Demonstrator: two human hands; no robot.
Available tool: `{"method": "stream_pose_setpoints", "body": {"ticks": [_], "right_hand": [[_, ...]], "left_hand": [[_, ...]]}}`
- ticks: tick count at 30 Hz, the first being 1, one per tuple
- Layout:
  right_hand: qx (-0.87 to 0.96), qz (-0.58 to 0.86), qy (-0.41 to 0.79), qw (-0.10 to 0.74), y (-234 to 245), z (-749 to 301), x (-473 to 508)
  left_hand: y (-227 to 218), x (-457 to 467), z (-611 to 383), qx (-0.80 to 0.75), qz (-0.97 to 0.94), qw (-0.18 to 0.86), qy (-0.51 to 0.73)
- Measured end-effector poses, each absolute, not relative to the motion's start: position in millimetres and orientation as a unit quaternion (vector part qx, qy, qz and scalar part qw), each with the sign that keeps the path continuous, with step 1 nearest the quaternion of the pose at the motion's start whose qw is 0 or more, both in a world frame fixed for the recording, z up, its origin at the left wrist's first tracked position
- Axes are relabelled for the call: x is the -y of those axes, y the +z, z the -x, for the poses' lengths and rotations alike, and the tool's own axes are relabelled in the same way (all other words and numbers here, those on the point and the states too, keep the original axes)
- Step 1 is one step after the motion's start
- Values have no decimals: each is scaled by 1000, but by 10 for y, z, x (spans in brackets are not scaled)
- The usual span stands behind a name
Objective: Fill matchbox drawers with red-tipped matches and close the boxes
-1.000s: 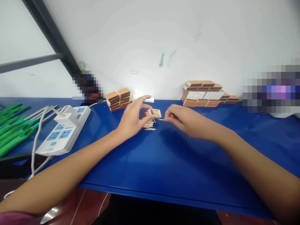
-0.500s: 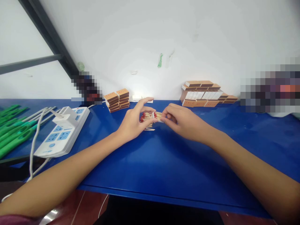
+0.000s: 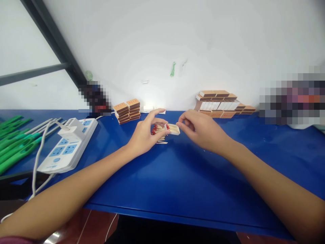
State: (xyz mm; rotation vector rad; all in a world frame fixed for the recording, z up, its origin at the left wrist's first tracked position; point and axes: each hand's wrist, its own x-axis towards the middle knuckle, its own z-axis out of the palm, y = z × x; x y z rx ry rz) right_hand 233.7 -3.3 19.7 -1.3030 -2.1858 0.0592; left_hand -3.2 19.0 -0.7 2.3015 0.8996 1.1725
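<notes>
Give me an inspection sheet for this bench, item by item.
Surface: glossy blue tabletop.
Work items: small cardboard matchbox tray holding matches, beside a loose pile of red-tipped wooden matches.
Clutter: stacked brown matchboxes left of centre and a larger matchbox heap to the right, both by the wall; green-handled tools far left.
Hands: left hand curls over the pile, grip unclear; right hand pinches the tray's end.
Cables: white power strip; white cable trails off the edge.
Surroundings: white wall, dark metal frame.

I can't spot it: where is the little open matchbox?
Head view, middle: the open matchbox is between the left hand and right hand, beside the loose matches.
</notes>
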Motion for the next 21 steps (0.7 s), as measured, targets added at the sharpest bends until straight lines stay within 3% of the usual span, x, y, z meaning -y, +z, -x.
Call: {"method": "stream_pose_setpoints", "body": {"ticks": [2, 6, 9, 13, 16, 18, 21], "right_hand": [[797, 524, 49, 297, 188, -2344, 11], [758, 537, 229, 293, 187, -2317, -3], [721, 565, 266, 299, 240, -2377, -44], [597, 680, 209, 370, 350, -2831, -268], [385, 773, 25, 503, 348, -3407, -505], [326, 803, -57, 495, 273, -3781, -631], [346, 822, -71, 446, 101, -4169, -733]], "left_hand": [[-1, -189, 29, -323, -817, 205, 431], [7, -186, 26, -320, -813, 212, 439], [-2, -189, 29, -321, -813, 214, 436], [-13, -189, 34, -320, -812, 222, 436], [-8, -179, 37, -321, -814, 221, 431], [-4, -175, 40, -320, -816, 218, 428], [-4, -185, 48, -317, -819, 215, 428]]}}
